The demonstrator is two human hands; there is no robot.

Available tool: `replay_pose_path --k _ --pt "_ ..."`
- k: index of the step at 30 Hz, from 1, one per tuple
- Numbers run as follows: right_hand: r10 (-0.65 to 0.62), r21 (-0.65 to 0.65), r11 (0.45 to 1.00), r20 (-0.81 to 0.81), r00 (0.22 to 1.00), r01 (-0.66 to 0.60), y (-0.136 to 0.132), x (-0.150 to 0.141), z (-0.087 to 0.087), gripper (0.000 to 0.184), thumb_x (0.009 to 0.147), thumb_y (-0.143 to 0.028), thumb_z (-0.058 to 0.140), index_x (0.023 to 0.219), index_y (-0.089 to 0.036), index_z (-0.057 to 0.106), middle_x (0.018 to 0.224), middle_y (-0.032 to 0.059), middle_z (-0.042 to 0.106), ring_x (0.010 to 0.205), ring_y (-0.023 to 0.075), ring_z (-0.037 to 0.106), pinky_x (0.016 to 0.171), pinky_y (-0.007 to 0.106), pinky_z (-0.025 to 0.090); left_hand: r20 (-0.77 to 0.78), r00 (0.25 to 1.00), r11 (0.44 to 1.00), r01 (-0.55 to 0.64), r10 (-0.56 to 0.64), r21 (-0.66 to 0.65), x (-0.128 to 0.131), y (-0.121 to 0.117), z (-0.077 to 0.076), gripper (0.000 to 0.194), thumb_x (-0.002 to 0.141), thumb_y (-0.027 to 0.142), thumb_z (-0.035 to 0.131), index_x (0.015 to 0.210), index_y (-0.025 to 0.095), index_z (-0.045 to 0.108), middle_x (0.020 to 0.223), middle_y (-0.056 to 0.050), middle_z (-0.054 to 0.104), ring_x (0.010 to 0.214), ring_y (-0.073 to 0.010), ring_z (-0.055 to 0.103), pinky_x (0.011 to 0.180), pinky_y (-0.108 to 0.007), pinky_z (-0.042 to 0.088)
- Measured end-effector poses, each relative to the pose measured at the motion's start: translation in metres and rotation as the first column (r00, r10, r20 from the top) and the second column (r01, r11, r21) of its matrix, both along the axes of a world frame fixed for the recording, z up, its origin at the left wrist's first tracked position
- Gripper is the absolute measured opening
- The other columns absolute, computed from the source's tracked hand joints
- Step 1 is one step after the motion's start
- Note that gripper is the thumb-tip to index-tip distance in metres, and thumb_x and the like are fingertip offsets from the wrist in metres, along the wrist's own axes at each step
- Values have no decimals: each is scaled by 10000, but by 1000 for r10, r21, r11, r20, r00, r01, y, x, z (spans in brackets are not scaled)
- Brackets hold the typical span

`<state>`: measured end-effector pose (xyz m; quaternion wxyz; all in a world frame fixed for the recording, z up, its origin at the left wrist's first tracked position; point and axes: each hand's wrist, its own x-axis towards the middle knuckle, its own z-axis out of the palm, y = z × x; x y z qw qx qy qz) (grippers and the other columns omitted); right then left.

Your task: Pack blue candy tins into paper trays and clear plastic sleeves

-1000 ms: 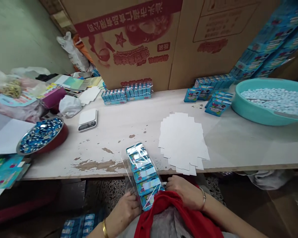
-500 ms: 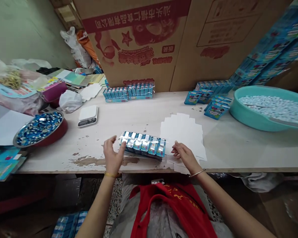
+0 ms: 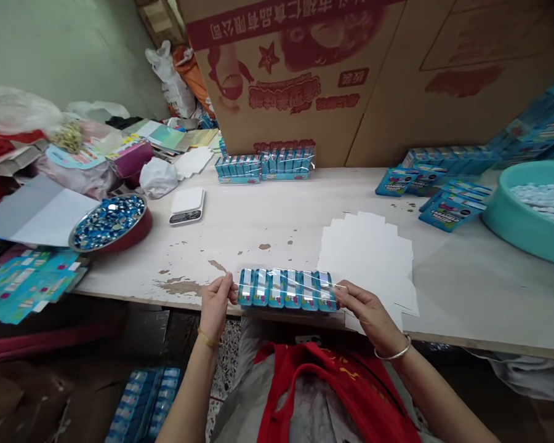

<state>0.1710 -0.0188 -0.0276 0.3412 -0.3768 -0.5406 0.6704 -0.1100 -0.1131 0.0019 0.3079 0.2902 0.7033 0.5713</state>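
A clear plastic-wrapped pack of several small blue boxes [image 3: 286,288] is held level at the table's near edge. My left hand [image 3: 216,303] pinches the wrap at its left end, and my right hand [image 3: 368,311] pinches the wrap at its right end. Both hands are closed on the film. A stack of white die-cut cards [image 3: 369,255] lies on the table just behind my right hand.
Two more wrapped packs [image 3: 264,166] stand against a big carton [image 3: 305,74] at the back. A small white scale [image 3: 187,205], a red bowl of blue foil pieces [image 3: 108,223], loose blue boxes [image 3: 443,197] and a teal basin of white tablets [image 3: 530,215] sit on the worn table [image 3: 268,227].
The pack went from my lap up onto the table, turned sideways, and now sits at the near edge with both hands gripping its ends. The view has shifted left.
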Motion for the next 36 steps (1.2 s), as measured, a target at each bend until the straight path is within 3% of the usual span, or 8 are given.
replay_pose_path --k 5,10,14,17,21,25,36 --pt "-57 -149 987 -2 998 56 -8 -4 -7 386 785 -566 630 689 -199 559 704 -7 483 669 138 446 622 258 409 69 996 985 63 -53 -158 6 -17 -4 411 659 535 721 797 193 541 468 82 467 366 -67 372 355 -175 282" --pt "-143 -223 965 -18 990 135 -11 -8 -9 366 721 -539 709 672 -200 582 659 -10 481 626 128 431 584 247 410 0 1000 1000 6 -6 5 5 -8 3 369 738 508 659 657 168 540 448 64 445 417 -55 386 441 -172 329" --pt "-194 -333 929 -75 978 159 -9 -11 -4 393 703 -559 718 659 -197 574 678 -3 488 638 128 443 563 238 412 238 969 998 -69 65 10 1 -8 0 459 650 588 707 695 144 597 551 31 515 512 -66 447 513 -181 372" --pt "-243 -395 901 -111 964 181 -4 -16 1 424 690 -589 714 653 -196 560 680 -11 486 624 118 434 549 231 397 317 948 999 -32 40 -31 -2 -7 -1 496 598 564 767 807 133 642 643 12 566 572 -71 486 545 -173 397" --pt "-252 -419 891 -134 958 176 2 -21 4 445 591 -530 804 602 -193 514 631 -39 466 586 97 389 541 221 357 353 936 1000 -3 6 -11 -4 1 4 413 513 405 867 682 141 597 595 40 525 547 -50 448 506 -136 372" --pt "-255 -458 880 -236 938 124 5 -21 5 453 582 -487 820 588 -189 479 640 -43 469 607 97 396 558 215 349 447 894 1000 -13 14 -5 -2 11 11 417 464 359 892 667 138 603 573 50 502 511 -35 405 441 -111 334" --pt "-252 -465 882 -325 912 77 9 -27 6 457 618 -536 789 633 -181 501 643 -38 474 593 95 402 560 222 347 460 882 995 -84 100 -55 0 15 26 442 401 344 911 670 135 629 578 56 510 504 -31 407 421 -98 372"
